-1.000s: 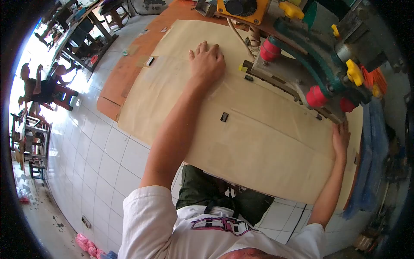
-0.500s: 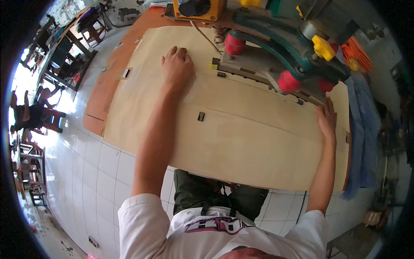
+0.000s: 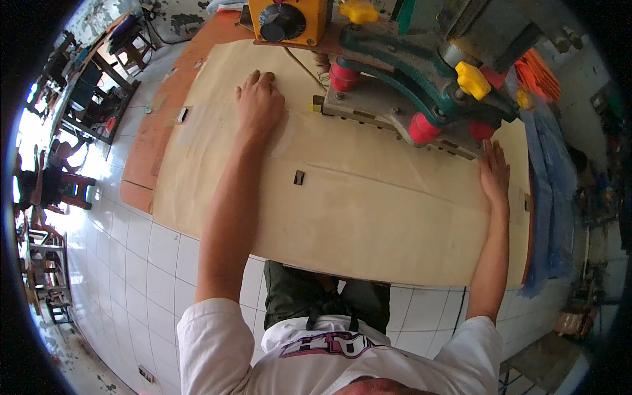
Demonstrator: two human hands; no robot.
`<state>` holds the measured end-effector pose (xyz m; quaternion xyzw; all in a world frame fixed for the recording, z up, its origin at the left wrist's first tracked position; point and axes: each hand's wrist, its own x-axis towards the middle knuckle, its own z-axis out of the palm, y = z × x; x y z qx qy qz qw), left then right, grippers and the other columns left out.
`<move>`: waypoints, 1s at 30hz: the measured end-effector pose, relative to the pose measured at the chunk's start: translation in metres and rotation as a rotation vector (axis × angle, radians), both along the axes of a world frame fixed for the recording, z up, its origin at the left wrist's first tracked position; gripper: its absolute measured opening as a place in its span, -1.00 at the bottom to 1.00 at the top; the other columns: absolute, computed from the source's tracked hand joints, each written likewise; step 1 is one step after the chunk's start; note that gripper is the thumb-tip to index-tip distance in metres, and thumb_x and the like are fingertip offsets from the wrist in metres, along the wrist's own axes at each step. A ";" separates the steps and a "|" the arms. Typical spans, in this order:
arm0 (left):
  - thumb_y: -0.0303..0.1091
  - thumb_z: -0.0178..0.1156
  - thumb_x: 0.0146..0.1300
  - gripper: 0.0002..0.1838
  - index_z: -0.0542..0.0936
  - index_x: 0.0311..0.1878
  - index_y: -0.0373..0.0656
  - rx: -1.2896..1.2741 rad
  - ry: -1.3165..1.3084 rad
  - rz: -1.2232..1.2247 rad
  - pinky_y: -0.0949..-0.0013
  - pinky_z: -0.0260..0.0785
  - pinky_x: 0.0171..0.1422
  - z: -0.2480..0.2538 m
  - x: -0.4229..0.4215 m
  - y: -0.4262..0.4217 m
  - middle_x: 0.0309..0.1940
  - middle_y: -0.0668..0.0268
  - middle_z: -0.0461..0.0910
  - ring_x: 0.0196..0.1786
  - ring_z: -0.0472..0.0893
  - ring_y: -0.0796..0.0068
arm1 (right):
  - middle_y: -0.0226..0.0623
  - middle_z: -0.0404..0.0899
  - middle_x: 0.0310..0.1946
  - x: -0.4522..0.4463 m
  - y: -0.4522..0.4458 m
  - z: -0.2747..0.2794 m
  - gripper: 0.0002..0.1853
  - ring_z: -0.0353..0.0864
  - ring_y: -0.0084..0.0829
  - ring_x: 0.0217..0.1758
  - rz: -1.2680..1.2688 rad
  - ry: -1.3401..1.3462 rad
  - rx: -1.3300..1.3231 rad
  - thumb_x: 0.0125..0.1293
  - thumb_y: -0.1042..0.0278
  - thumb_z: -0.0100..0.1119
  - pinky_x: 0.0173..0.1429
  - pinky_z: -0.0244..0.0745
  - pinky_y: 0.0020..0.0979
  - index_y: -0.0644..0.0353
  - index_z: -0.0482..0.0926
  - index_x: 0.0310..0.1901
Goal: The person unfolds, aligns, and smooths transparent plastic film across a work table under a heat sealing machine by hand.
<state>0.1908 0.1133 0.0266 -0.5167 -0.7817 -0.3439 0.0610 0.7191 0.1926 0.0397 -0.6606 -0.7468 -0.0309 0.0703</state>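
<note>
A large cream-coloured sheet (image 3: 368, 224) covers most of the orange-brown table. My left hand (image 3: 261, 105) lies palm down on its left part, fingers slightly bent and holding nothing. At the right, my right hand (image 3: 495, 174) rests flat on the sheet, fingertips close by the right end of the machine's metal plate (image 3: 395, 122). I cannot tell whether they touch it. This plate hangs under a green machine arm (image 3: 411, 82) with red knobs and a yellow knob (image 3: 473, 80). A small black piece (image 3: 299, 178) lies on the sheet between my forearms.
A yellow control box (image 3: 283, 23) with a black dial stands at the back. Another small dark piece (image 3: 182, 115) lies at the sheet's left edge. Blue sheeting (image 3: 553, 197) hangs along the right side. A person (image 3: 56, 161) is far left, near benches and stools.
The machine's plate now covers the two small black pieces that showed along its front edge. My hands stay on the sheet, and the whole view has shifted slightly.
</note>
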 end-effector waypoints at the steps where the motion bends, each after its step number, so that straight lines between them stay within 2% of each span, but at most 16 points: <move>1: -0.33 -0.01 0.29 -0.61 0.60 0.13 -0.14 -0.010 0.004 -0.004 -0.19 -0.05 0.54 0.001 0.000 0.000 0.24 0.12 0.48 0.38 0.38 0.12 | -0.24 -0.06 0.60 0.000 -0.001 -0.001 -0.35 -0.13 -0.16 0.65 0.015 -0.021 0.015 0.52 -0.25 -0.38 0.56 -0.35 0.25 -0.19 0.11 0.54; 3: -0.34 -0.01 0.28 -0.61 0.60 0.13 -0.14 -0.017 0.010 -0.012 -0.20 -0.04 0.54 0.001 0.000 0.000 0.22 0.12 0.48 0.37 0.38 0.12 | -0.23 -0.07 0.60 -0.001 0.000 0.000 -0.34 -0.14 -0.16 0.65 0.000 -0.007 0.004 0.51 -0.26 -0.38 0.56 -0.35 0.25 -0.18 0.11 0.54; 5: -0.34 -0.05 0.36 -0.67 0.59 0.08 -0.19 0.035 0.077 -0.014 -0.28 0.06 0.47 -0.002 0.000 0.000 0.22 -0.02 0.49 0.35 0.41 -0.04 | -0.23 -0.07 0.60 -0.001 0.000 0.002 -0.33 -0.14 -0.16 0.65 -0.021 0.006 -0.011 0.51 -0.27 -0.38 0.56 -0.35 0.25 -0.18 0.10 0.54; 6: -0.34 -0.05 0.36 -0.67 0.59 0.08 -0.19 0.033 0.075 -0.024 -0.28 0.06 0.47 -0.002 0.001 0.000 0.22 -0.02 0.49 0.35 0.41 -0.04 | -0.22 -0.07 0.59 -0.002 -0.001 0.004 -0.32 -0.14 -0.15 0.65 -0.011 0.012 -0.017 0.50 -0.29 -0.38 0.56 -0.34 0.26 -0.18 0.09 0.54; 8: -0.36 -0.02 0.26 -0.61 0.59 0.12 -0.17 -0.083 0.054 -0.016 -0.19 -0.05 0.54 0.000 0.000 0.002 0.20 0.14 0.49 0.36 0.38 0.11 | -0.21 -0.06 0.59 -0.001 -0.002 0.005 -0.31 -0.14 -0.15 0.65 -0.010 0.016 -0.020 0.50 -0.30 -0.39 0.55 -0.33 0.26 -0.18 0.08 0.54; 15: -0.38 -0.03 0.24 -0.60 0.60 0.10 -0.18 -0.032 -0.006 -0.006 -0.18 -0.06 0.54 -0.004 -0.003 0.006 0.17 0.15 0.52 0.34 0.41 0.11 | -0.18 -0.06 0.59 0.002 0.001 0.000 -0.31 -0.13 -0.12 0.65 -0.008 -0.048 -0.012 0.50 -0.29 -0.38 0.55 -0.27 0.28 -0.20 0.05 0.55; 17: -0.38 -0.02 0.30 -0.71 0.62 -0.02 -0.17 0.098 0.150 -0.017 -0.08 0.25 0.30 -0.019 -0.013 0.013 0.01 0.12 0.60 0.20 0.50 0.02 | -0.18 -0.06 0.59 0.003 0.003 0.000 -0.32 -0.12 -0.11 0.65 0.001 -0.069 0.000 0.50 -0.29 -0.38 0.54 -0.26 0.28 -0.20 0.05 0.55; 21: -0.39 0.01 0.26 -0.71 0.62 -0.03 -0.17 0.039 0.090 -0.051 -0.07 0.23 0.32 -0.002 -0.003 0.001 0.00 0.09 0.59 0.21 0.50 0.01 | -0.17 -0.04 0.58 0.001 0.003 0.001 -0.32 -0.08 -0.14 0.64 0.002 -0.064 0.001 0.50 -0.28 -0.37 0.55 -0.25 0.26 -0.20 0.05 0.55; 23: -0.38 0.00 0.20 -0.58 0.61 0.11 -0.14 -0.030 0.001 -0.041 -0.15 -0.02 0.53 0.000 -0.004 0.003 0.20 0.12 0.53 0.37 0.40 0.12 | -0.17 -0.03 0.58 0.001 0.002 0.003 -0.32 -0.07 -0.14 0.64 -0.015 -0.038 -0.005 0.50 -0.28 -0.37 0.55 -0.25 0.25 -0.20 0.06 0.54; 26: -0.36 -0.01 0.20 -0.56 0.61 0.14 -0.14 -0.110 0.130 -0.039 -0.12 -0.01 0.53 -0.018 -0.021 0.014 0.29 0.09 0.48 0.42 0.36 0.10 | -0.18 -0.01 0.58 0.000 0.001 0.005 -0.33 -0.08 -0.16 0.64 0.004 0.007 0.018 0.50 -0.27 -0.35 0.56 -0.25 0.23 -0.19 0.10 0.53; 30: -0.34 -0.01 0.21 -0.55 0.60 0.16 -0.13 -0.066 0.057 -0.088 -0.09 0.00 0.53 -0.020 -0.026 0.016 0.32 0.06 0.45 0.44 0.34 0.08 | -0.17 -0.02 0.58 -0.002 -0.001 0.005 -0.33 -0.10 -0.16 0.65 -0.025 0.016 0.015 0.50 -0.26 -0.34 0.56 -0.25 0.22 -0.17 0.12 0.53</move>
